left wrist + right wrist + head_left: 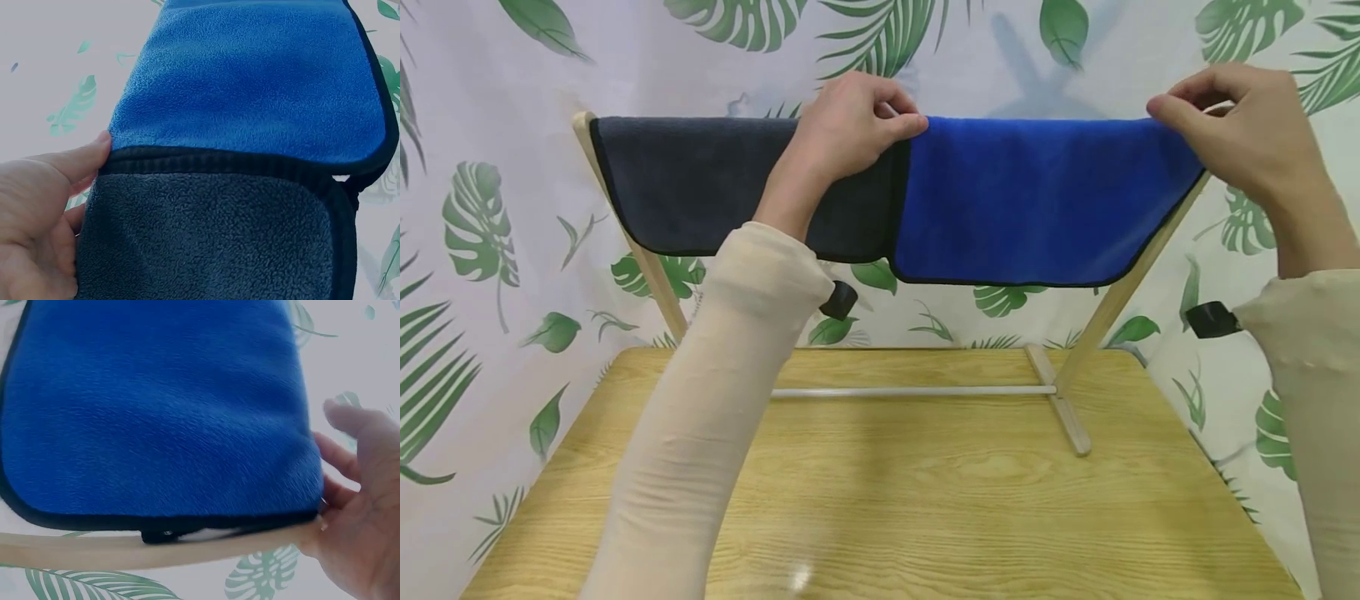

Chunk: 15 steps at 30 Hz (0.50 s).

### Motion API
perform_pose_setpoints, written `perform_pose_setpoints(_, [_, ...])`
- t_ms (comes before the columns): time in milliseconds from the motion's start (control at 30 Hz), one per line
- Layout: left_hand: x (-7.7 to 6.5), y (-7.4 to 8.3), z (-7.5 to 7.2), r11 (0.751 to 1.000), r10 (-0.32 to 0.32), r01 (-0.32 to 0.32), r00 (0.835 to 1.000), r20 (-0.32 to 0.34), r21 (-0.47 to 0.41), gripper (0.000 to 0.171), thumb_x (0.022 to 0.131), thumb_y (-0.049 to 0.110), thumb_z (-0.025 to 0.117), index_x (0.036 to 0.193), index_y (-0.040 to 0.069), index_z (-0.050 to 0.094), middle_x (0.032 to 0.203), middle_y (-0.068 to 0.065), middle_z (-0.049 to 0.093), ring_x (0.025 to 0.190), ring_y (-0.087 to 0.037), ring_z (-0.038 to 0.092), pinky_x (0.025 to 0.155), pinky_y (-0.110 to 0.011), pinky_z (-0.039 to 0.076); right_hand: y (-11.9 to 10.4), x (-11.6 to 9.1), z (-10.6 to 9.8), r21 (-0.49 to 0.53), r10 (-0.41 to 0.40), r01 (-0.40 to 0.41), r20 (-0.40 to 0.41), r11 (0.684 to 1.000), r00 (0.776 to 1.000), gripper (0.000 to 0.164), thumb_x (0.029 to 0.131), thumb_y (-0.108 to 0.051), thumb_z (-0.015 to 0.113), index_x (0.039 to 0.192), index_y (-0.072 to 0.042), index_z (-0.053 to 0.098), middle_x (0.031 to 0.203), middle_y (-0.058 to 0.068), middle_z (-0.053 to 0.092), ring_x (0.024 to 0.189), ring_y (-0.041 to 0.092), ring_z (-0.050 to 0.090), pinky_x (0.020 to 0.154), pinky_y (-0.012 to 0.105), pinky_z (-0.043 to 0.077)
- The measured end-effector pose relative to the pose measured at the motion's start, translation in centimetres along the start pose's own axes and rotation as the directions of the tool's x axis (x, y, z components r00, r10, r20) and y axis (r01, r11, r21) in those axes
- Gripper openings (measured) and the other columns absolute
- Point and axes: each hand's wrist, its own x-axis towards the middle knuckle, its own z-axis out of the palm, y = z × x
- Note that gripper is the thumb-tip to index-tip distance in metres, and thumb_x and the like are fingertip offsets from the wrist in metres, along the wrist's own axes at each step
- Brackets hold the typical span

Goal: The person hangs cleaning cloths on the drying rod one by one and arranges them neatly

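Observation:
A blue towel with black edging hangs folded over the top of a wooden rack. Beside it on the left hangs a dark grey towel, also black-edged. My left hand pinches the blue towel's top fold where the two towels meet, thumb in front, as the left wrist view shows. At the blue towel's top right corner is my right hand. In the right wrist view its thumb stands off the cloth, while other fingers touch the edge from behind. The rack's top bar is hidden under the towels.
The rack stands on a wood-grain table, with a white lower bar and a wooden foot at the right. Behind it hangs a white leaf-patterned backdrop.

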Motion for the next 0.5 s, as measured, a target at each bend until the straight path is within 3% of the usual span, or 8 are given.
perform_pose_setpoints(100, [0.1, 0.1, 0.2, 1.0, -0.005, 0.005, 1.0, -0.006, -0.008, 0.037, 0.106, 0.046, 0.056, 0.132, 0.024, 0.07, 0.127, 0.005, 0.067, 0.111, -0.012, 0.058, 0.093, -0.028, 0.048, 1.1, -0.5, -0.5, 0.058, -0.023, 0.02, 0.05, 0.998, 0.998, 0.015, 0.102, -0.025, 0.065, 0.116, -0.029, 0.066, 0.109, -0.022, 0.05, 0.089, -0.001, 0.05, 0.08, 0.012, 0.039])
perform_pose_setpoints(233, [0.2, 0.1, 0.3, 1.0, -0.009, 0.009, 1.0, -0.01, -0.013, 0.037, 0.105, 0.046, 0.056, 0.131, 0.024, 0.07, 0.125, 0.005, 0.067, 0.109, -0.012, 0.057, 0.092, -0.028, 0.047, 2.3, -0.6, -1.0, 0.171, -0.037, 0.023, 0.083, 0.985, 0.996, 0.019, 0.103, -0.013, 0.063, 0.114, -0.028, 0.068, 0.102, -0.02, 0.057, 0.083, -0.002, 0.056, 0.08, 0.004, 0.042])
perform_pose_setpoints(333, [0.2, 0.1, 0.3, 1.0, -0.02, 0.02, 1.0, -0.014, -0.02, 0.036, 0.105, 0.046, 0.056, 0.13, 0.023, 0.07, 0.126, 0.005, 0.066, 0.109, -0.012, 0.057, 0.092, -0.028, 0.047, 2.6, -0.4, -0.7, 0.262, -0.047, 0.029, 0.06, 0.965, 0.997, 0.018, 0.104, -0.01, 0.062, 0.108, -0.025, 0.071, 0.094, -0.015, 0.063, 0.078, 0.0, 0.059, 0.077, 0.003, 0.045])
perform_pose_setpoints(500, [0.1, 0.0, 0.2, 0.999, -0.036, 0.035, 0.999, -0.032, -0.034, 0.035, 0.105, 0.045, 0.057, 0.13, 0.023, 0.07, 0.128, 0.004, 0.067, 0.112, -0.012, 0.059, 0.093, -0.027, 0.048, 2.1, 0.1, 0.3, 0.304, 0.003, 0.0, -0.006, 0.953, 1.0, 0.011, 0.104, -0.017, 0.063, 0.11, -0.021, 0.072, 0.096, -0.011, 0.062, 0.077, 0.004, 0.058, 0.074, 0.005, 0.048])
